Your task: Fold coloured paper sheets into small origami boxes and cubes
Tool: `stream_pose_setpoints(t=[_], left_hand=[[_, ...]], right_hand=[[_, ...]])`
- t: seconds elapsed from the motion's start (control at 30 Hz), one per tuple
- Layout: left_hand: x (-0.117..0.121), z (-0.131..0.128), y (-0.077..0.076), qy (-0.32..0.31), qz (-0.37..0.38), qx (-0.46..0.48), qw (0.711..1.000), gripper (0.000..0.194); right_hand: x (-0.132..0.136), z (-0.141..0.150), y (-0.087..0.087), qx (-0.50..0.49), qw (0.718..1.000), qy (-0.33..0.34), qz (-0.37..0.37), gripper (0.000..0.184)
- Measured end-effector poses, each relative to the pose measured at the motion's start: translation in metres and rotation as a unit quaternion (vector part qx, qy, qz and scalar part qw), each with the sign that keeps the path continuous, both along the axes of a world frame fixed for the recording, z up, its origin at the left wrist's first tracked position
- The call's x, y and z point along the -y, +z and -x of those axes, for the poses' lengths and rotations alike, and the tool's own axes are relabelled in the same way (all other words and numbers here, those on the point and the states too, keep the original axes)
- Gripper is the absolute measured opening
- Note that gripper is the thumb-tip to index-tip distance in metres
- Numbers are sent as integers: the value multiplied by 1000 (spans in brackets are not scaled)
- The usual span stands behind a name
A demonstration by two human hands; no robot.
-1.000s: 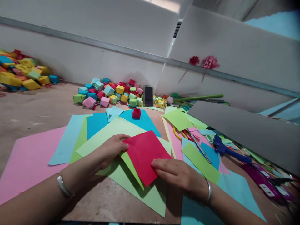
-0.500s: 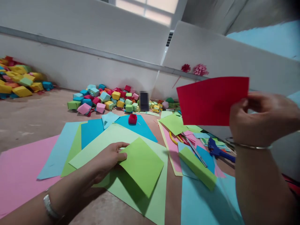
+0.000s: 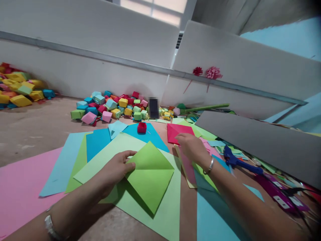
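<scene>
My left hand [image 3: 121, 167] pinches the left corner of a light green paper square [image 3: 150, 180]. A crease runs across this square, which is tilted above a larger pale green sheet [image 3: 165, 214]. At the right, my right hand [image 3: 192, 145] is bent over the lower right corner of a red sheet of paper [image 3: 177, 132], fingers curled at its edge. The red sheet lies low over the paper pile. My right hand and forearm hide most of the scissors' place and a folded green strip. A small red folded paper box [image 3: 141, 128] sits on a blue sheet [image 3: 155, 135].
Pink paper [image 3: 27, 187] and light blue paper [image 3: 59, 167] spread at the left. Folded paper boxes [image 3: 110, 103] are heaped by the wall, with another pile [image 3: 22, 87] far left. A blue glue gun [image 3: 238, 162], a purple power strip [image 3: 281, 194] and a grey board [image 3: 255, 137] are at right.
My right hand has moved left and down, bringing the red sheet from the air onto the paper pile. My left hand still holds the green square, now turned slightly to show its crease.
</scene>
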State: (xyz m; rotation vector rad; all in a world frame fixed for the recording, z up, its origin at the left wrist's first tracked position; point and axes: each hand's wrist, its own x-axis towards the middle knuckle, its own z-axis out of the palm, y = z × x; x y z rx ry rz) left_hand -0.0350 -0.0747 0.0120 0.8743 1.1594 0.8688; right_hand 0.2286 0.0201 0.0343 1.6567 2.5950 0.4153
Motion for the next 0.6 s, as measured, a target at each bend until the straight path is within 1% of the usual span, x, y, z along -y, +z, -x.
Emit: stream_pose_setpoints(t=[0.03,0.07,0.1,0.17,0.2,0.27,0.33,0.37,0.4,0.5,0.57,0.6], left_hand=[[-1,1,-1,3,-2,-1,1000,63],[-1,1,-1,4,-3,0,1000,63],[-2,2,-1,4,-5,2,1000,63],[-3,3,-2,9,-9,7,1000,63],[-4,4,-1,13,-10,11,1000,63],[-5,5,-1,21,-8,14,1000,64],[-6,6,-1,29,-7,10,1000,64],[-6,7,-1,33,-8,5,999,64],[-7,7,-2,38,-10,1,999,64],[-9,8,-2,50,-18,2,999,67],[-10,7,-2,57,-21,16,998,69],[-10,7,-3,60,-20,23,998,69]], right_hand=[[6,3,2,-39,999,25,9,29],[13,7,3,-99,993,55,27,32],[18,10,3,-176,979,83,55,36],[27,16,0,-309,934,126,125,47],[30,17,-2,-342,915,148,154,56],[34,18,-5,-330,904,207,179,70],[37,16,-6,-285,904,265,178,78],[39,14,-6,-261,907,278,178,81],[40,12,-5,-237,913,279,180,83],[44,6,-4,-183,931,255,186,88],[46,6,-4,-188,936,233,183,83],[47,7,-3,-203,937,219,181,75]])
